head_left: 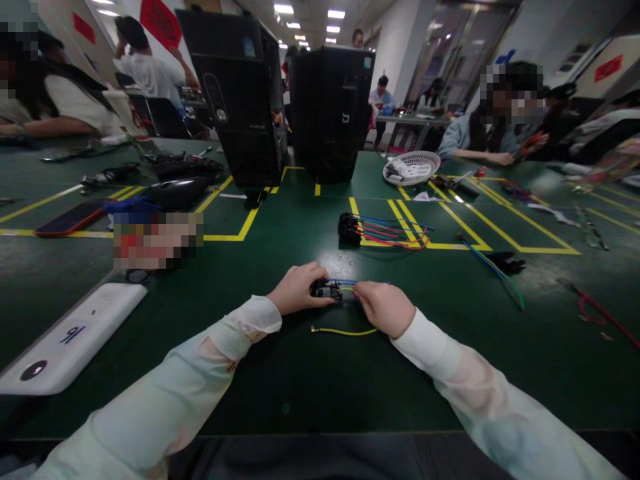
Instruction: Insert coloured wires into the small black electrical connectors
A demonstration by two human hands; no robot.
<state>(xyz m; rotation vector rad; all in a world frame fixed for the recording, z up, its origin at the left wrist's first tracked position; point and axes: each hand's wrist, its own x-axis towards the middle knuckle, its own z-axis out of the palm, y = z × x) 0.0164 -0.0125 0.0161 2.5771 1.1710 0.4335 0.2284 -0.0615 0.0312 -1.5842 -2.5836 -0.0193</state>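
My left hand (300,288) is closed round a small black connector housing (327,289), thumb below and fingers above. Blue and yellow wires run from the housing toward my right hand (385,307). The fingers of that hand are pinched on a yellow wire (347,289) close to the housing's right side. Whether the wire's tip sits inside the housing is too small to tell. On the green table just below lies a loose yellow wire (345,332) with a metal terminal at its left end. Beyond my hands rest several black connectors (350,229) with red and blue wires.
Two black computer towers (240,100) stand at the back. A white basket (413,167) is at back right. Loose blue and green wires (493,267) lie to the right. At left are a white device (75,340) and an orange-edged phone (73,217). People sit at surrounding tables.
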